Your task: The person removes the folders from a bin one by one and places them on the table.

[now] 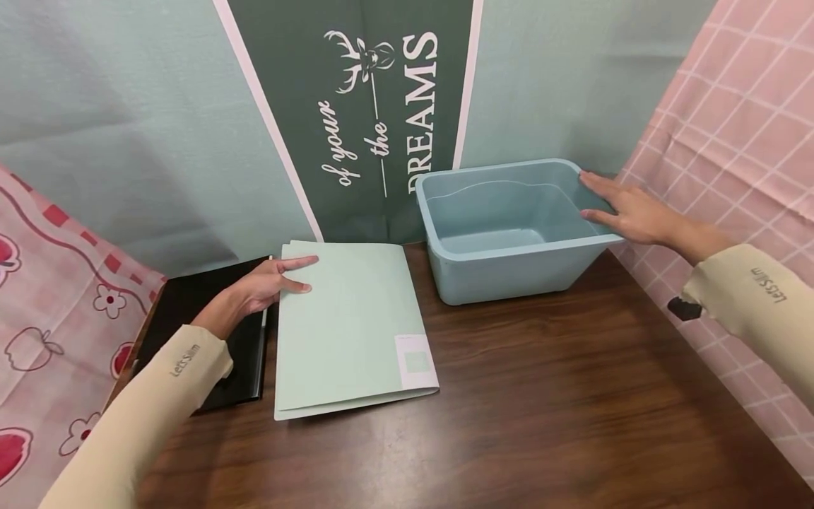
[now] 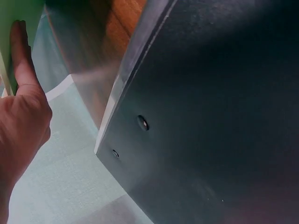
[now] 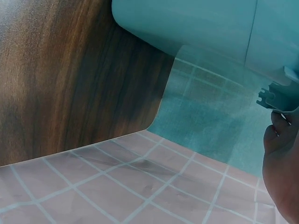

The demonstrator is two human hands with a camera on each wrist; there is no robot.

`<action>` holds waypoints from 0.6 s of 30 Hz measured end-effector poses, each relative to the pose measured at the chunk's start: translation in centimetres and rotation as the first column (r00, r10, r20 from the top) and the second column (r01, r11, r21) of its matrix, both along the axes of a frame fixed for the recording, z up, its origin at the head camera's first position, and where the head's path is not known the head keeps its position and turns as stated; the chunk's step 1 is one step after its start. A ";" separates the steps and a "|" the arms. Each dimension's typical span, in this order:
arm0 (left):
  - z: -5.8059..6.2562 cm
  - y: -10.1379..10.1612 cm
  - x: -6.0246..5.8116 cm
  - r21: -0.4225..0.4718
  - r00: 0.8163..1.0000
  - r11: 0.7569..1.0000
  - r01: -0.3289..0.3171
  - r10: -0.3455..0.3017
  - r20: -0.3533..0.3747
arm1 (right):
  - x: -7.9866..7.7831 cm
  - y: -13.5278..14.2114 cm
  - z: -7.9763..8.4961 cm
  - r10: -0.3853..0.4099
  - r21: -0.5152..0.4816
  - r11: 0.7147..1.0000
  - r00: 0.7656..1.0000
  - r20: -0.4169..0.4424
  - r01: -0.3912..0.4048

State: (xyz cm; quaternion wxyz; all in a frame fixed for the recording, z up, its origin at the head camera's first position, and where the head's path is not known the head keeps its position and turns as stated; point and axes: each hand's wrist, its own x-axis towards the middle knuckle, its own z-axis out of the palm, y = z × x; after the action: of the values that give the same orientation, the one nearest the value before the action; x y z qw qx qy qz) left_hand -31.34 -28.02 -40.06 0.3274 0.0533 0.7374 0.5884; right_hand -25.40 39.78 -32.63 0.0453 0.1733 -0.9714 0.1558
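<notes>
My left hand [image 1: 262,283] holds a pale green paper folder [image 1: 346,318] by its left edge. Thumb and index finger lie across its face, while the other fingers are partly hidden at the edge. A white label [image 1: 416,362] marks the folder's lower right corner, and its near edge shows two leaves slightly apart. At the right, my right hand [image 1: 636,212] grips the rim of a blue plastic bin [image 1: 502,272]. Its thumb reaches inside the rim; in the right wrist view the fingers [image 3: 280,125] curl beneath the rim's underside. Nothing lies inside the bin.
A black binder [image 1: 244,367] lies left of the folder, partly beneath my left forearm; round metal rivets [image 2: 143,122] show on it. The brown wooden table [image 1: 509,410] meets a grey-green printed cloth [image 1: 159,141] behind and a pink checked cloth [image 1: 718,141] at right.
</notes>
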 end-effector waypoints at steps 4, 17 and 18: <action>-0.5 0.4 -0.1 -0.028 1.000 0.999 -0.027 0.028 0.005 | 0.0 -0.1 0.3 -0.005 0.022 1.000 1.000 0.010 0.005; -0.9 1.8 0.7 -0.241 0.994 0.969 -0.050 0.025 -0.109 | -0.3 -0.4 1.2 -0.022 0.117 0.993 0.999 0.025 0.019; -0.9 1.9 0.7 -0.262 0.992 0.964 -0.047 0.015 -0.123 | -0.3 -0.4 1.2 -0.023 0.121 0.992 0.999 0.029 0.019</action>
State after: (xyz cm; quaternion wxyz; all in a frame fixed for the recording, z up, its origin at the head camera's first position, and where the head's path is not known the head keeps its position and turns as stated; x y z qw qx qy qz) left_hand -30.62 -26.16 -40.98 0.2774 0.0329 0.8283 0.4857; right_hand -25.75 39.39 -31.39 0.0216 0.1630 -0.9814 0.0989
